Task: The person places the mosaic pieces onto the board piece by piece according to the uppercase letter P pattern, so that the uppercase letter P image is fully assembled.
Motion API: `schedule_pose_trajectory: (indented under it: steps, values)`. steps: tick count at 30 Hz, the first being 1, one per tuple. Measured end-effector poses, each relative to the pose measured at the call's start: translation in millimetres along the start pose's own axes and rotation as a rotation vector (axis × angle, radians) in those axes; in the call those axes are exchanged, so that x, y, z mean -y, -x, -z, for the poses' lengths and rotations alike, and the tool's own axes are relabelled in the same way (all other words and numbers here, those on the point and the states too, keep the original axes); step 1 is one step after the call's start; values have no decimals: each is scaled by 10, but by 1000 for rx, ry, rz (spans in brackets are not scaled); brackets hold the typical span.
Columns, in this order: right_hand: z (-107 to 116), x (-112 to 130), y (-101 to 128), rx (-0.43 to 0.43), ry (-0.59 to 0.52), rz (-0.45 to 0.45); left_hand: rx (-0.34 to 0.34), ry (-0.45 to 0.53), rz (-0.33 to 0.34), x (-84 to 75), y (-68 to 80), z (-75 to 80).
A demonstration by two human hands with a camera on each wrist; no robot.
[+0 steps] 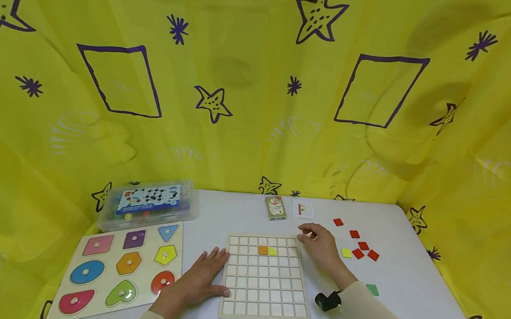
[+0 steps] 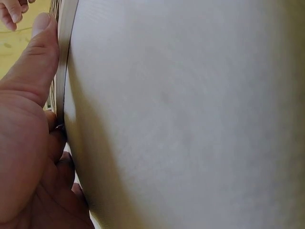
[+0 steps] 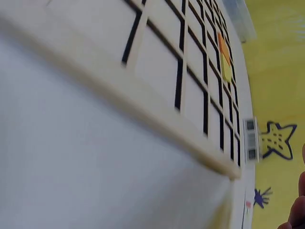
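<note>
Wooden grid board (image 1: 266,279) at the white bench (image 1: 406,288) front centre, holding an orange tile (image 1: 263,250) and a yellow tile (image 1: 272,251) | left hand (image 1: 200,281) flat, fingers spread, against the board's left edge | right hand (image 1: 320,245) relaxed at its top right corner, apparently holding nothing | loose red tiles (image 1: 362,246) lie right.

Grid board (image 1: 266,279): lay mid-table, near the front edge.
Left hand (image 1: 200,281): rested against its left edge.
Right hand (image 1: 320,248): lay at its far right corner.
Shape puzzle (image 1: 121,268): lay left of the board.
Plastic box (image 1: 147,204): sat behind the puzzle.
Card deck (image 1: 275,208): sat behind the board.
Loose tiles (image 1: 360,246): lay right of the right hand.
</note>
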State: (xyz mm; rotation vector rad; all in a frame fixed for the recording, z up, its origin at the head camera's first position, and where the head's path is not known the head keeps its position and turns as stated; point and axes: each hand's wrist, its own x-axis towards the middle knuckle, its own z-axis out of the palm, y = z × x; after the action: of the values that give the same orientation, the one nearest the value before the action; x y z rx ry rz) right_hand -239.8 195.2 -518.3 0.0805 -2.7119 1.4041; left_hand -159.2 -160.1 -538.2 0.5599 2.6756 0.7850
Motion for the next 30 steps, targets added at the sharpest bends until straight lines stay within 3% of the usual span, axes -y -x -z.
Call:
schedule_pose_trajectory:
  steps: [13, 23, 30]
  values:
    - [732, -449, 112, -104, 72, -48, -6, -13, -5, 16, 1, -26]
    - [1184, -845, 276, -86, 158, -126, -4, -9, -11, 19, 8, -30]
    - [1386, -1055, 362, -14, 203, -204, -4, -15, -12, 25, -2, -24]
